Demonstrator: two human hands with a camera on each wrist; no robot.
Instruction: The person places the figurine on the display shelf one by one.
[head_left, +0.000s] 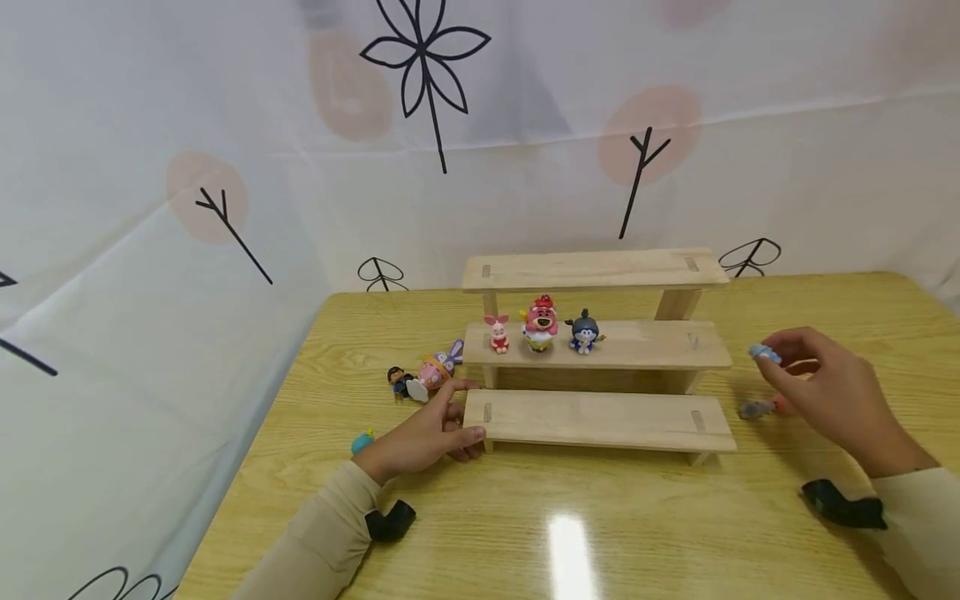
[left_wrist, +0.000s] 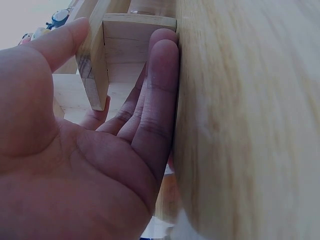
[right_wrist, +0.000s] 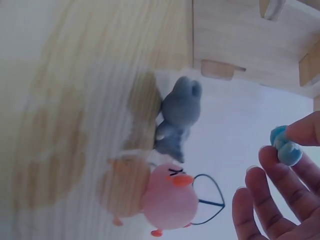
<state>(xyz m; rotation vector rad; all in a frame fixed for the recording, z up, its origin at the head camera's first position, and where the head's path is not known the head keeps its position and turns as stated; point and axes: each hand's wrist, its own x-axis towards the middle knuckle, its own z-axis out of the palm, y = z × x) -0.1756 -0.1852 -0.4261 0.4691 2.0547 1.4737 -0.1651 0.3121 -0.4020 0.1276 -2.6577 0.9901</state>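
A three-tier wooden display stand (head_left: 600, 417) stands on the table. My left hand (head_left: 431, 433) holds the left end of its lowest board, thumb at the front corner and fingers beside and below the end. My right hand (head_left: 832, 396) pinches a small light-blue figurine (right_wrist: 286, 146) between thumb and fingers, raised to the right of the stand. On the middle board, a small pink pig figurine (head_left: 498, 333), a pink bear figurine with a red top (head_left: 540, 323) and a dark-hooded figurine (head_left: 583, 332) stand upright toward the left.
Under my right hand are a grey rabbit-like figurine (right_wrist: 181, 112) and a pink duck figurine (right_wrist: 171, 197). Left of the stand lie a purple-eared figurine (head_left: 438, 368), a dark-haired figurine (head_left: 400, 382) and a teal one (head_left: 362, 442). A patterned white cloth (head_left: 525, 200) hangs behind.
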